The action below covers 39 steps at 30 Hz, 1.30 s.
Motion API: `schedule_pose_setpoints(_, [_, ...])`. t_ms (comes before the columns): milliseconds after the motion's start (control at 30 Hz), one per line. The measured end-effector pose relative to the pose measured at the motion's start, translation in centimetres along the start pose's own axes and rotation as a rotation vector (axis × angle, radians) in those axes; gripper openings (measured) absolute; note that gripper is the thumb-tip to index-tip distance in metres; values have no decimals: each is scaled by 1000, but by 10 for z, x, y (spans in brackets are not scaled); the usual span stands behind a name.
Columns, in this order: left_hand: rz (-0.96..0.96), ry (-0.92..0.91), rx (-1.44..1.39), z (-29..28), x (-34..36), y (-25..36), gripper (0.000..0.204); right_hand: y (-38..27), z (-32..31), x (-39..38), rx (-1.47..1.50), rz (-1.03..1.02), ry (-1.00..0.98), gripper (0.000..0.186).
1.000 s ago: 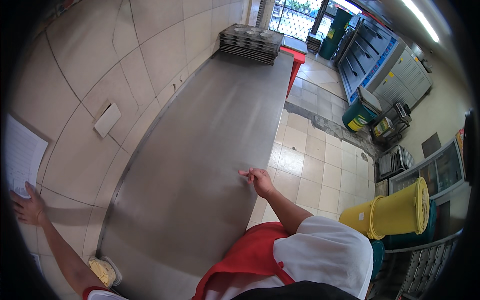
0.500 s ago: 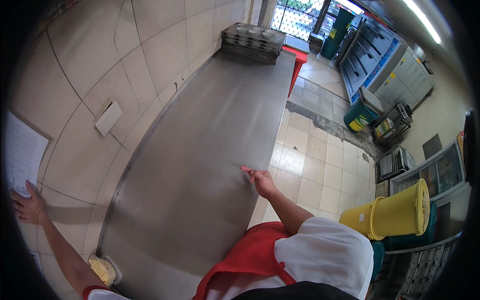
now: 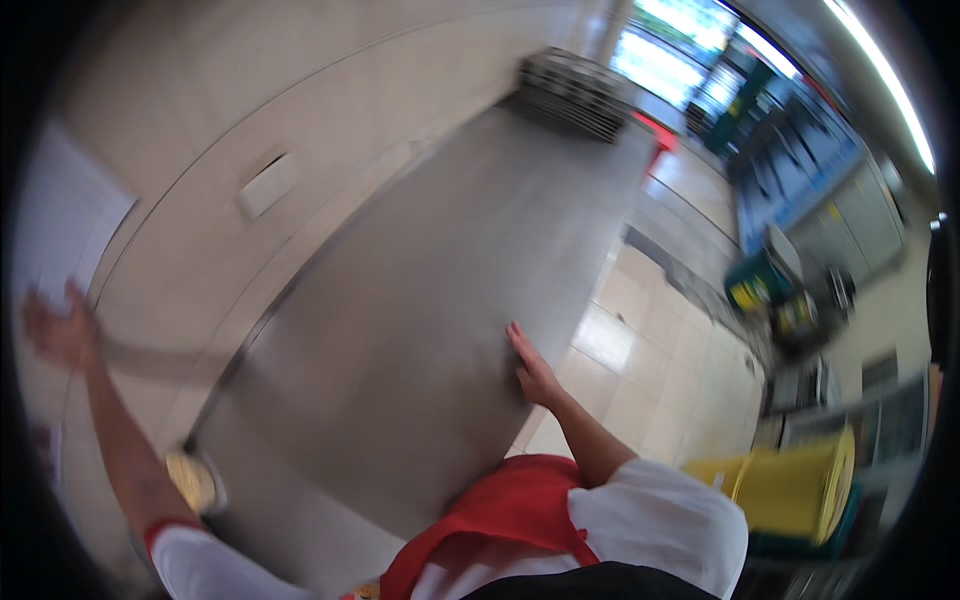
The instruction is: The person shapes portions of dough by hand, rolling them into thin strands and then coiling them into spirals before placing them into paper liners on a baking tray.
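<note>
My left hand [image 3: 62,325] is raised against the tiled wall at the far left, fingers apart, at the lower edge of a white paper sheet [image 3: 65,200]; blur hides whether it touches it. My right hand [image 3: 530,368] is over the steel table [image 3: 420,290] near its right edge, fingers stretched out and holding nothing; whether it rests on the surface I cannot tell. A small container of pale yellow stuff [image 3: 193,482] sits by the wall below my left forearm. At the table's far end is a stack of dark baking trays [image 3: 565,90].
A red stool or table [image 3: 658,135] stands past the table. Across the tiled floor are a large metal-framed unit [image 3: 790,170], a green bin [image 3: 750,285], a small cart [image 3: 810,310] and yellow buckets [image 3: 785,490]. A white plate [image 3: 265,185] is on the wall.
The view has tilted and blurred. My left hand has moved up along the paper. My right hand's fingers, partly curled earlier with the index pointing, are now straightened out.
</note>
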<state>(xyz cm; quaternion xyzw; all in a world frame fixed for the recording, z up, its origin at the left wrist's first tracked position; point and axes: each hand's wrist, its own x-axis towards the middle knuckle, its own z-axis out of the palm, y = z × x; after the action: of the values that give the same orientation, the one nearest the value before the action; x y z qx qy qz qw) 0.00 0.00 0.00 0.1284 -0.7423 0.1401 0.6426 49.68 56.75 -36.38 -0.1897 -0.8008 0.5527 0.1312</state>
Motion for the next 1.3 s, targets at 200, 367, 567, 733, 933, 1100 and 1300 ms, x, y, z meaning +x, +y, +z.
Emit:
schedule_pose_setpoints(200, [-57,119,-563,-7,-18,43,91,-7,40,-25,-828,-206,-24,59])
schedule_pose_setpoints(367, [-45,-75,-470,-7,-9,28,101,-28,40,-16,-878,-198,-85,65])
schedule_pose_setpoints(567, [-247,-491,-1108,-64,-6,-3,99,-16,55,-12,-852,-289,-129,68])
schedule_pose_setpoints(733, [-275,-1061,-1330,-284,-176,-45,74,-12,58,-20,-878,-310,-99,63])
schedule_pose_setpoints(933, [-1440,-1320,-1213,-543,-367,-153,11,-12,71,-21,-861,-469,-42,58])
schedule_pose_setpoints(1100, [-2122,253,-1963,-605,-328,-280,30,-29,83,-33,-1152,-275,-85,58])
schedule_pose_setpoints(1300, [-1754,499,-2200,-643,-261,-379,31,-13,74,-34,-1178,-235,16,56])
